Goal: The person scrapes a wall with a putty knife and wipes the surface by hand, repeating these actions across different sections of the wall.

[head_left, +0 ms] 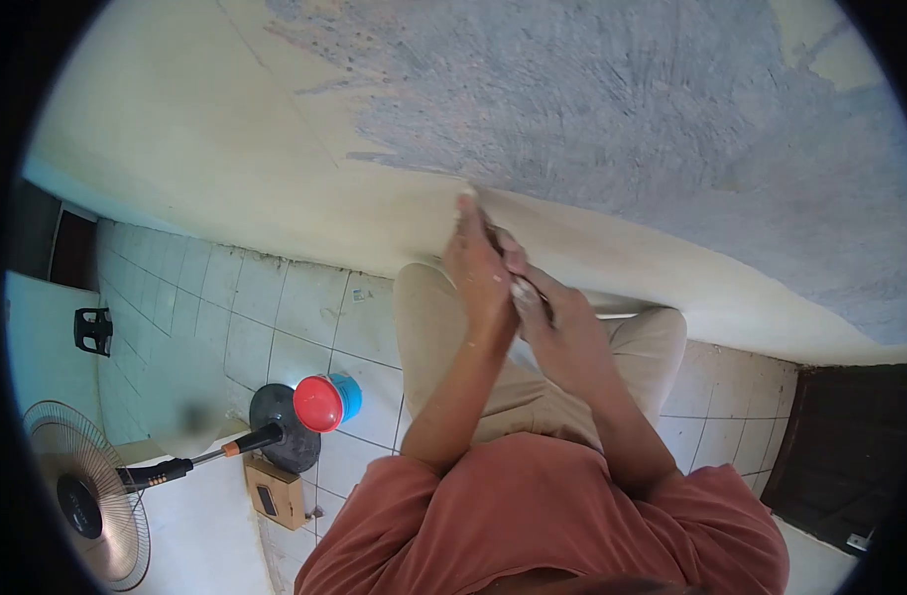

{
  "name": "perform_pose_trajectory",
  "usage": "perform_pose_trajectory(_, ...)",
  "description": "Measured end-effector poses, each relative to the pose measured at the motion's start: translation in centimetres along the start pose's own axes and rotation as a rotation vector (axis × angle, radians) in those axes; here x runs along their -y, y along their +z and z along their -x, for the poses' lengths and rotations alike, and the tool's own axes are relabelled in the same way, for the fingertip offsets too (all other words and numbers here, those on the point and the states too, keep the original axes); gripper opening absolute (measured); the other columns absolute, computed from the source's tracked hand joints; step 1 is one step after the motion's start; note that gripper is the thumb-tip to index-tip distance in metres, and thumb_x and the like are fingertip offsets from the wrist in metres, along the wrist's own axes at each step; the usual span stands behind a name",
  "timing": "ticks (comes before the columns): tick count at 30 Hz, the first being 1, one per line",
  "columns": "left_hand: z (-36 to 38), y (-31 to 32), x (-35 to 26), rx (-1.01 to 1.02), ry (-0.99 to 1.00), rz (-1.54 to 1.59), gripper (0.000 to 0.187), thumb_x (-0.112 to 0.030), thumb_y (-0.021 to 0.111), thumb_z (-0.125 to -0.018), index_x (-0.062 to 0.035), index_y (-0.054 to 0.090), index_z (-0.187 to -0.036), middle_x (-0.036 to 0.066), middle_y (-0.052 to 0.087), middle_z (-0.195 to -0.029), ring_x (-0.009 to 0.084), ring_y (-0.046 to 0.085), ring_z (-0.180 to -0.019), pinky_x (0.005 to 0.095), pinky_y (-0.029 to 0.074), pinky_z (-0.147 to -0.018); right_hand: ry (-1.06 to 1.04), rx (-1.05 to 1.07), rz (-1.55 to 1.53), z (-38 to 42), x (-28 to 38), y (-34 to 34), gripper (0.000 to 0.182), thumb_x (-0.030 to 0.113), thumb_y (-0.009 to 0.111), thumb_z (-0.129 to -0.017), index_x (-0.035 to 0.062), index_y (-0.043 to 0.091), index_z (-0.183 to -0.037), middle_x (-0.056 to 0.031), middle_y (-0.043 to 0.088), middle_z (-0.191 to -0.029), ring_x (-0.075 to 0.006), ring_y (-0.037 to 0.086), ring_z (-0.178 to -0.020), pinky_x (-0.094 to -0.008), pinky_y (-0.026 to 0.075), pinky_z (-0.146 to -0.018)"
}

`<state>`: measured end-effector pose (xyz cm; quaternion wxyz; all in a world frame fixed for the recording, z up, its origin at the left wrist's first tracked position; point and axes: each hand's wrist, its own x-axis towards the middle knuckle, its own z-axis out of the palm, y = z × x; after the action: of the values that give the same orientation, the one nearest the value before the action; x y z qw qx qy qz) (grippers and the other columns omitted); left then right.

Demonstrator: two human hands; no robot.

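Both my hands are in front of the wall (374, 208), near the lower edge of a rough grey patch (592, 109) where the cream coating is off. My left hand (478, 263) is closed, its fingers pointing up to the patch edge, with whitish dust on the skin. Just below and to the right, my right hand (562, 327) is closed too, its fingertips meeting my left hand. A thin dark scraper-like tool (492, 236) runs between them, mostly hidden by the fingers. Its tip seems to touch the wall by the patch edge.
On the tiled floor to the left stand a blue bucket with a red lid (319, 404), a pedestal fan (81, 496) and a cardboard box (275, 493) with a dark phone-like object on it. A black stool (93, 330) is farther off. A dark wooden door (840, 446) is at right.
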<state>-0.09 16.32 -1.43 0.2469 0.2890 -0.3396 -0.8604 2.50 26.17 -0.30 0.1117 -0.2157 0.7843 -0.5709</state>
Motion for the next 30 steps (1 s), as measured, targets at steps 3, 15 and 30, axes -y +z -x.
perform_pose_trajectory(3,-0.2,-0.2,0.5,0.036,0.009,-0.017,0.044,-0.04,0.046,-0.094,-0.0102,0.04,-0.063,0.001,0.039,-0.046,0.0105,0.037,-0.037,0.0241,0.031,-0.037,0.161,0.046,0.058,-0.1,0.2,0.0,0.03,0.019,0.047,-0.091,-0.002,0.054,-0.111,-0.0259,0.057,-0.069,-0.0423,0.056,-0.064,-0.0443,0.042,-0.061)
perform_pose_trajectory(15,0.2,-0.1,0.6,0.03,-0.01,-0.035,0.04,-0.04,0.045,-0.095,-0.0101,0.041,-0.068,0.001,0.038,-0.049,0.0111,0.036,-0.04,0.0249,0.031,-0.04,-0.013,-0.001,0.045,0.0,-0.9,-0.1,0.031,0.018,0.045,-0.094,-0.0021,0.054,-0.116,-0.0148,0.052,-0.064,-0.0165,0.046,-0.053,-0.0319,0.042,-0.057)
perform_pose_trajectory(30,-4.3,-7.2,-7.5,-0.139,0.877,-0.681,0.049,-0.03,0.049,-0.094,0.0095,0.043,-0.122,0.027,0.047,-0.125,0.0301,0.049,-0.117,0.0417,0.042,-0.095,0.444,0.194,-0.517,7.5,-6.3,-7.0,0.038,0.005,0.043,-0.089,0.0051,0.048,-0.127,0.0038,0.039,-0.065,-0.0042,0.035,-0.052,-0.0185,0.028,-0.042)
